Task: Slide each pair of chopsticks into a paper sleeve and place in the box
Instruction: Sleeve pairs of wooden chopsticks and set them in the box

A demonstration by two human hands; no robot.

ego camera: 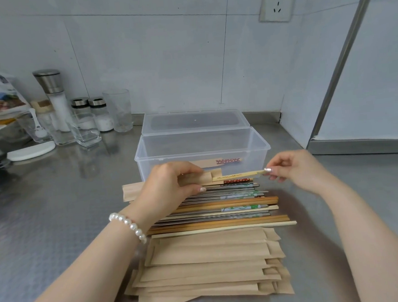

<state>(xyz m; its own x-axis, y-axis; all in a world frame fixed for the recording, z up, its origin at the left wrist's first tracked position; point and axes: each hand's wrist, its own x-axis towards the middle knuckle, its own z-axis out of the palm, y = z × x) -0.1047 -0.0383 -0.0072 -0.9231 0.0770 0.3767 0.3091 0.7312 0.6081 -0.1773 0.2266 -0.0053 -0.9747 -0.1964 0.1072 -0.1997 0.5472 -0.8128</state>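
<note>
One pair of chopsticks (238, 175) is half inside a sleeve (201, 178) gripped by the left hand (170, 186) before the box (201, 150), the right hand (293, 167) pinching its end; next, push it fully home.

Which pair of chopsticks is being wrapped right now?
Start at the clear plastic box on the steel counter. Just in front of it, the pale bamboo pair hangs between both hands. Unlike the loose pile below, its left end sits inside a paper sleeve.
</note>
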